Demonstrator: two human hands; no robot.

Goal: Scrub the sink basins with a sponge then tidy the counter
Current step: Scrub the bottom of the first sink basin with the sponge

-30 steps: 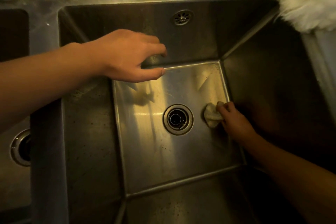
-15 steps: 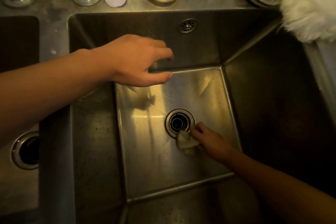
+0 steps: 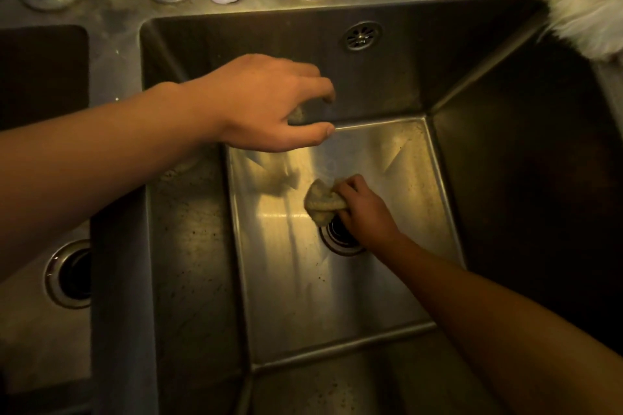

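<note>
Shifted since half a second ago: right hand (image 3: 365, 212) and sponge (image 3: 322, 202), from drain's (image 3: 337, 241) near edge to its far rim, centre frame. Steel basin (image 3: 290, 296) fills frame. Left hand (image 3: 259, 104) hangs upper centre, fingers loosely curved, empty. Right hand grips crumpled sponge on basin floor.

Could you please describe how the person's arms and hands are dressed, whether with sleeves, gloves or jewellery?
The left hand and the right hand are bare, with no gloves, rings, watch or bracelet to be seen. Both forearms are uncovered as far as the picture's edges, so no sleeve shows. The light is dim and yellow, and small marks cannot be told.
</note>
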